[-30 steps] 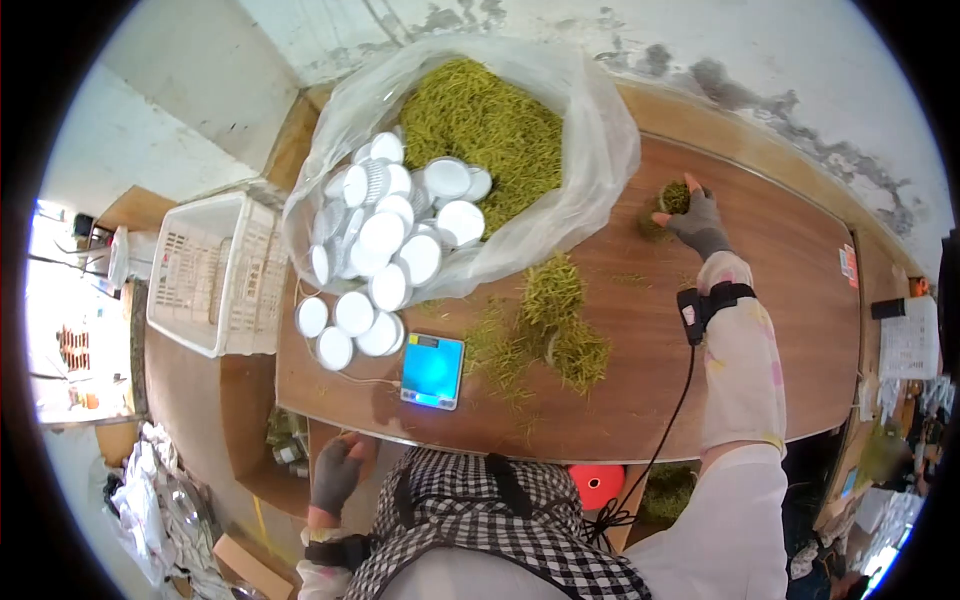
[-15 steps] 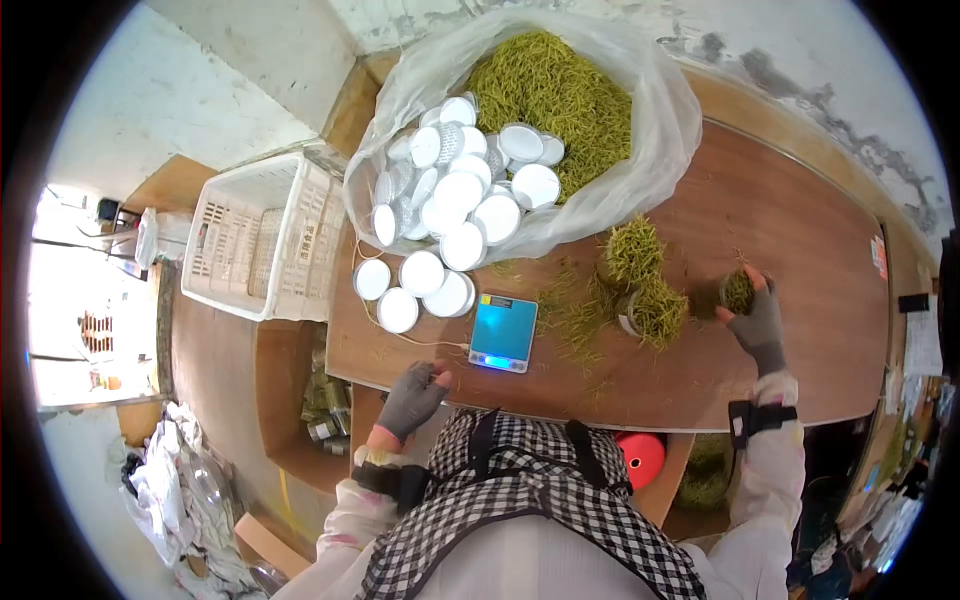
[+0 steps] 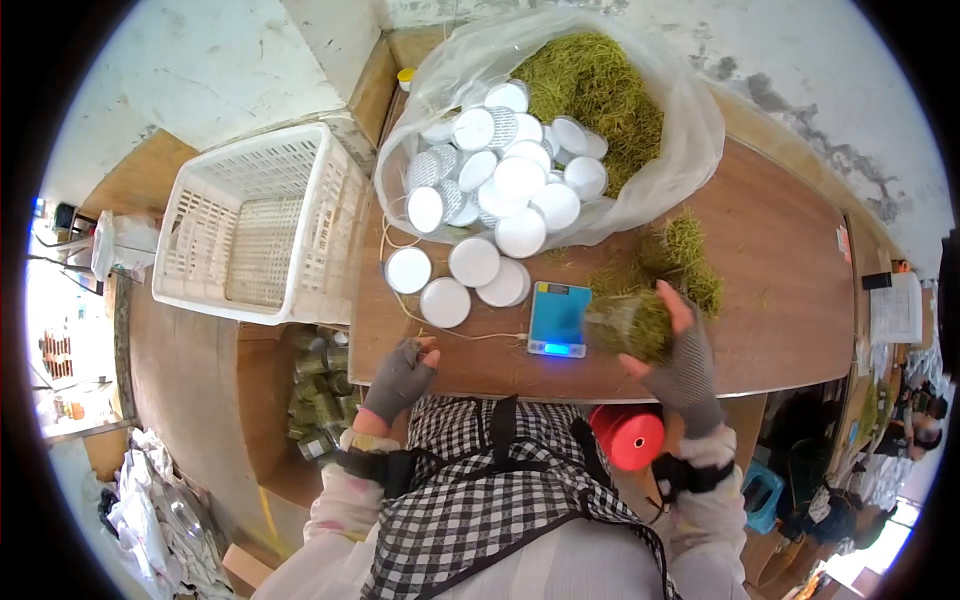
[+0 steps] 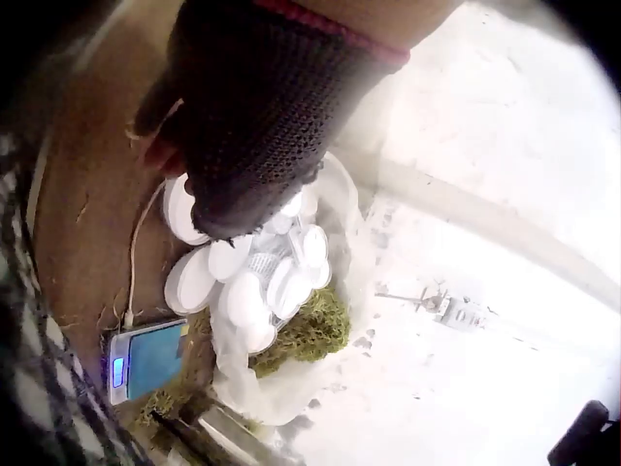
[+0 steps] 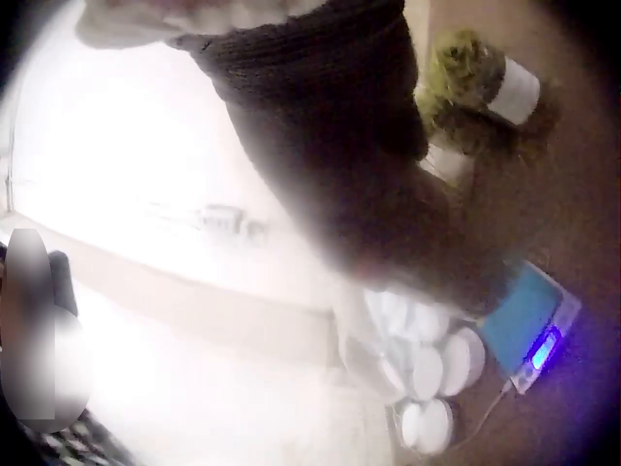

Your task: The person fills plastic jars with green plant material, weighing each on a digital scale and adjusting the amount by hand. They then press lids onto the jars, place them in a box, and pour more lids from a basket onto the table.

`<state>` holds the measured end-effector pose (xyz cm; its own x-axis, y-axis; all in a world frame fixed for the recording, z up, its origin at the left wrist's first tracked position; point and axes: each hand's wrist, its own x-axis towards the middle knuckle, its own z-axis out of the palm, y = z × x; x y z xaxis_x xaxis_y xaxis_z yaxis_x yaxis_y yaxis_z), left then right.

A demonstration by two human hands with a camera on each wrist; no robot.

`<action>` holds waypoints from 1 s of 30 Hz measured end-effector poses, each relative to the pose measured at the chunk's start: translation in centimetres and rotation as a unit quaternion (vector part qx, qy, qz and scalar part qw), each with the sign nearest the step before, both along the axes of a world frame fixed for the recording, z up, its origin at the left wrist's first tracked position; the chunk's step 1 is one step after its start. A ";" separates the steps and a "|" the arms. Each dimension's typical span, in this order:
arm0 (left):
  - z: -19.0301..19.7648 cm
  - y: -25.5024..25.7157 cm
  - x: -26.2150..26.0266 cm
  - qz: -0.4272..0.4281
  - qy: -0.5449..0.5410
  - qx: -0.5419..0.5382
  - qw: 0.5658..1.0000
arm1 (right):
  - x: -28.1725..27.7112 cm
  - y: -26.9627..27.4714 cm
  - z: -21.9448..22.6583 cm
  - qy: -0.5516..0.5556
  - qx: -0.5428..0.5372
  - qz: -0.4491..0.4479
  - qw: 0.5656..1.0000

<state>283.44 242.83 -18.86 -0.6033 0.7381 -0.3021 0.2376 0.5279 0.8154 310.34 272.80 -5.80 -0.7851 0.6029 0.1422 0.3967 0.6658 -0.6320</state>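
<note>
In the head view my gloved right hand (image 3: 688, 375) grips a clear jar (image 3: 612, 322) packed with green dried stems, thumb on the near side and fingers on the far side. It lies tilted, its base end overlapping the right edge of a blue-topped digital scale (image 3: 557, 318) with a lit display. Two more jars heaped with stems (image 3: 690, 245) stand just beyond. My left hand (image 3: 398, 382), in a grey fingerless glove, hangs loosely curled at the table's front edge with nothing in it. Blur hides the right fingertips in the right wrist view.
A big plastic bag (image 3: 690, 150) at the back holds green stems (image 3: 600, 90) and a heap of white round lids (image 3: 520, 180). Several lids (image 3: 445, 302) lie left of the scale, beside its cable. A white crate (image 3: 310, 220) stands at left, above a carton of filled jars (image 3: 320, 400).
My right hand has brought the jar from the table's far right over to the scale. The left hand has risen to the table edge. The head view has shifted.
</note>
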 end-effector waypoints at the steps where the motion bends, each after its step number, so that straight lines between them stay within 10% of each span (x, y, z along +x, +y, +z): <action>1: 0.2 -0.7 -0.6 -0.004 0.003 0.003 1.000 | -1.6 -0.8 -0.8 -0.012 0.041 0.030 0.999; 15: -0.2 -6.8 -2.7 0.050 -0.026 0.000 0.998 | -7.5 -3.3 -6.8 -0.062 0.023 0.016 0.998; 24: -0.2 -6.1 -2.3 0.066 -0.022 -0.015 0.997 | 1.6 -1.9 -6.9 -0.030 0.051 -0.054 0.997; 30: 1.1 -2.2 -1.9 0.013 0.046 0.011 0.999 | 5.9 -1.8 -11.6 -0.378 -0.190 -0.066 0.904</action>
